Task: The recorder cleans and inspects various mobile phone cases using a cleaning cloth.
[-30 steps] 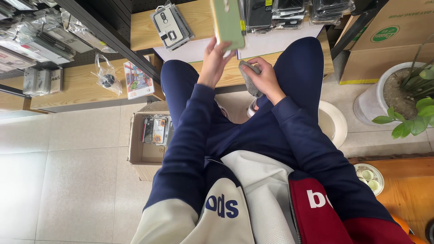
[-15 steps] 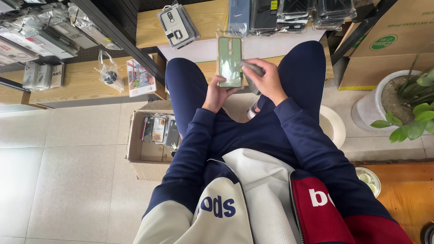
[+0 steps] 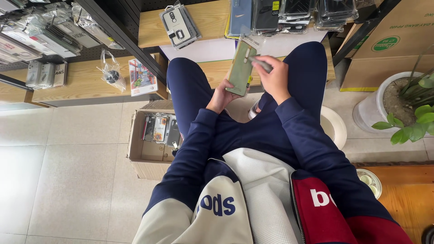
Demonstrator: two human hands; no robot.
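- Since half a second ago, I have tilted the green phone case (image 3: pixel 241 67) from flat-on to edge-leaning, its top swung right toward my cloth hand.
- Far left, packaged cases hang on a dark rack (image 3: pixel 45 36) above a low wooden shelf (image 3: pixel 86 86) holding a small plastic bag (image 3: pixel 110 72) and a colourful booklet (image 3: pixel 140 76).
- Below, an open cardboard box (image 3: pixel 149 149) of packaged cases sits on the tiled floor beside my left knee.
- My left hand (image 3: pixel 221 96), grip clenched on the case's lower end, holds it up over my lap, in front of the wooden surface (image 3: pixel 212 72).
- My right hand (image 3: pixel 275 77), grip closed on a grey cloth (image 3: pixel 261 63), presses it against the case's upper part.
- Far right, a potted plant (image 3: pixel 407 99) stands by a large carton (image 3: pixel 393 40).
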